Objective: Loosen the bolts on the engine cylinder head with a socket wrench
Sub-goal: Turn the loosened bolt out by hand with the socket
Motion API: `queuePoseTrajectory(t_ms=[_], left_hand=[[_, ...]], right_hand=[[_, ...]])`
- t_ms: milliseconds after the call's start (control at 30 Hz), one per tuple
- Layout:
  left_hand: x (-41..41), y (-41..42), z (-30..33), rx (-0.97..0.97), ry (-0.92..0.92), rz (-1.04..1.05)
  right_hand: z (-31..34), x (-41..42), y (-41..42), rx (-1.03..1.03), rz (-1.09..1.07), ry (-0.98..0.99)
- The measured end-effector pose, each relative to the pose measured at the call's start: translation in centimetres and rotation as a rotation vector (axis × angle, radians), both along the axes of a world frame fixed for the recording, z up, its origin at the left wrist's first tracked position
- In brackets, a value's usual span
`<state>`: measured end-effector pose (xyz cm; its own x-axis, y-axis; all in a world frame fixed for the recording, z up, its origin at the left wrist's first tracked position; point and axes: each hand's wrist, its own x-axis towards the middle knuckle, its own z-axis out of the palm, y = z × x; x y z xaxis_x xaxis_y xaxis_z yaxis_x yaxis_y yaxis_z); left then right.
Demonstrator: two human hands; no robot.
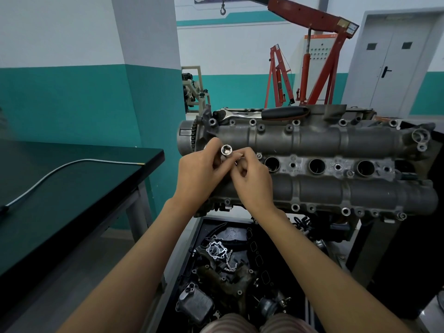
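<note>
We see a socket (226,150) pinched between both hands over the left end of the cylinder head (312,164): left hand (199,174) grips at 9 o'clock of it, right hand (249,179) at 4 o'clock. The socket wrench (262,114) rests along the head's far edge, at 1 o'clock, well apart from the hands

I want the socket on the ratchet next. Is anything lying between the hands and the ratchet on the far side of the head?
Nothing visible. The ratchet lies uncovered on the cylinder head's far edge; only the bare cam cover separates it from the socket both hands hold.
</note>
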<state>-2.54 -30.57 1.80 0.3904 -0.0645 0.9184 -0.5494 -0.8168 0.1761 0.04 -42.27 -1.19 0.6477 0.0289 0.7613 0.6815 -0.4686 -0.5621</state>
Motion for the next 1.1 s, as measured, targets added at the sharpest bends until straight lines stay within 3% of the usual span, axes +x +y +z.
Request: queuePoseTrajectory(t_ms=[1100], left_hand=[[-0.36, -0.19, 0.06, -0.043, 0.012, -0.049]], right_hand=[[0.06, -0.34, -0.12, -0.029, 0.034, -0.021]])
